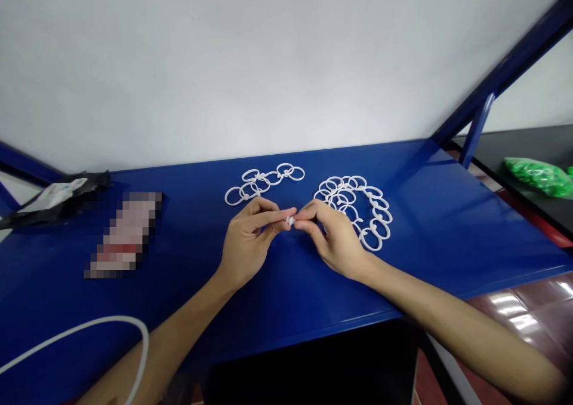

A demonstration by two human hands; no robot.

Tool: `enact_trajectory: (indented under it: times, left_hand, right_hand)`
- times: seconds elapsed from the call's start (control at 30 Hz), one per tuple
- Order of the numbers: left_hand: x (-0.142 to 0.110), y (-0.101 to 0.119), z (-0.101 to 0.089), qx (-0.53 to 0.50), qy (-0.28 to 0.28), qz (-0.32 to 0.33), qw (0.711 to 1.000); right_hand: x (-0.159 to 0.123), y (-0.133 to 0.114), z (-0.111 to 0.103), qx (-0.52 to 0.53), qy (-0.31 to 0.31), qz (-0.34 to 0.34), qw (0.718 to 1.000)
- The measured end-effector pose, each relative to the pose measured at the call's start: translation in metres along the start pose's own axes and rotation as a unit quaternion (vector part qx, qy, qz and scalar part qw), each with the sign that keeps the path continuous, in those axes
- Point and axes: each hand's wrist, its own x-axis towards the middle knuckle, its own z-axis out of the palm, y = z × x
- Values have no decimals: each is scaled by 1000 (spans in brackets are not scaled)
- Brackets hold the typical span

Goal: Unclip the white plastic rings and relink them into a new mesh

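Observation:
My left hand [248, 235] and my right hand [333, 238] meet over the middle of a blue table [447, 226]. Both pinch a small white plastic piece [290, 220] between fingertips. Just behind my left hand lies a short chain of linked white rings [262, 184]. A bigger heap of white rings [358, 205] lies behind and to the right of my right hand, partly hidden by it.
A blurred flat object [125, 233] lies at the left. A black bag with a white label [54, 199] sits at the far left edge. A white cable [111, 327] curves at the lower left. Green items [539, 175] rest on a dark surface to the right. A white wall stands behind.

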Motion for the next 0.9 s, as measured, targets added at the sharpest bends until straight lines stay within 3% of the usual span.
enact_trajectory:
  times: [0.27,0.6,0.67,0.77,0.83,0.9]
  left_hand:
    - [-5,4,8,-39,11,63,997]
    - [-1,8,4,79,14,176,981]
    - [4,11,1,107,5,152,983]
    - [7,12,-1,124,-3,55,991]
    - [7,10,-2,114,-22,5,993]
    - [5,9,-2,113,-38,-15,993]
  right_hand:
    - [-4,-5,-1,14,-19,4,1000]
    - [2,-2,-8,67,-47,18,997]
    - [4,-2,-11,80,-33,51,995]
    - [8,1,-18,113,-16,97,989]
    - [10,2,-26,67,-39,67,995]
    - [12,1,-36,-37,-81,-5,996]
